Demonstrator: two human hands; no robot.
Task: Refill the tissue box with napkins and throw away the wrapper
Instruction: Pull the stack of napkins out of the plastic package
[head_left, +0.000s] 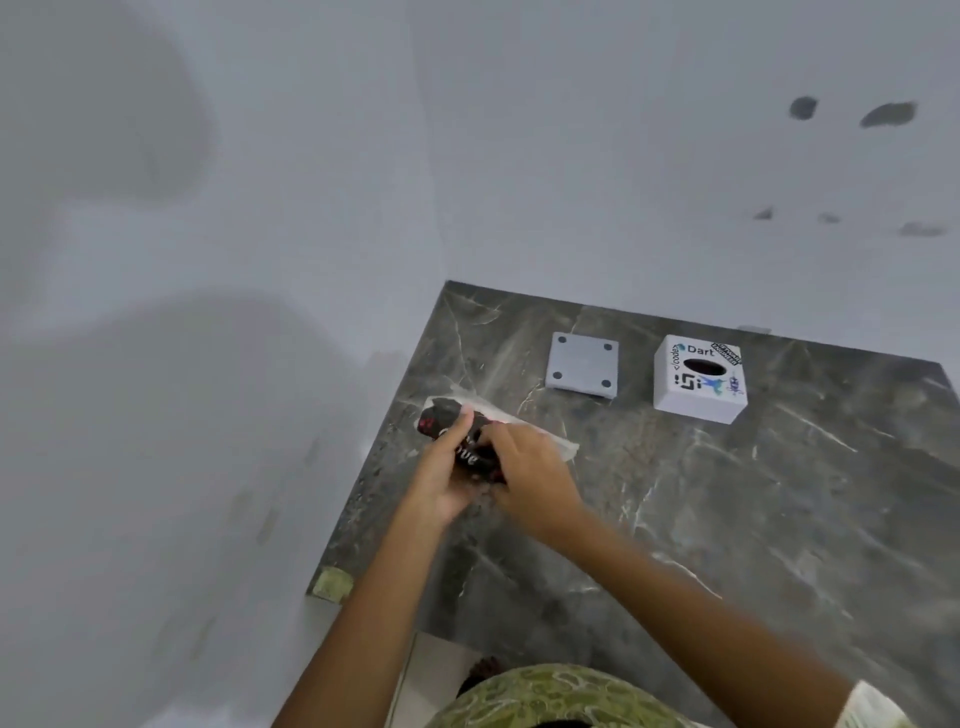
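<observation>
A dark napkin wrapper (448, 421) with red and white print lies at the left side of the marble table (727, 519). My left hand (441, 478) grips it from the left. From the right, my right hand (530, 473) pinches it. White napkins (550, 441) stick out behind and to the right of my hands, flat on the table. The white tissue box (698, 382), covered in stickers with a dark oval slot on top, stands at the back right. Its flat white bottom panel (583, 371), with four dark dots at the corners, lies beside it on the left.
White walls close off the table at the back and the left. The table's left front corner (332, 584) has a greenish chipped patch. My green patterned clothing (561, 696) shows at the bottom edge.
</observation>
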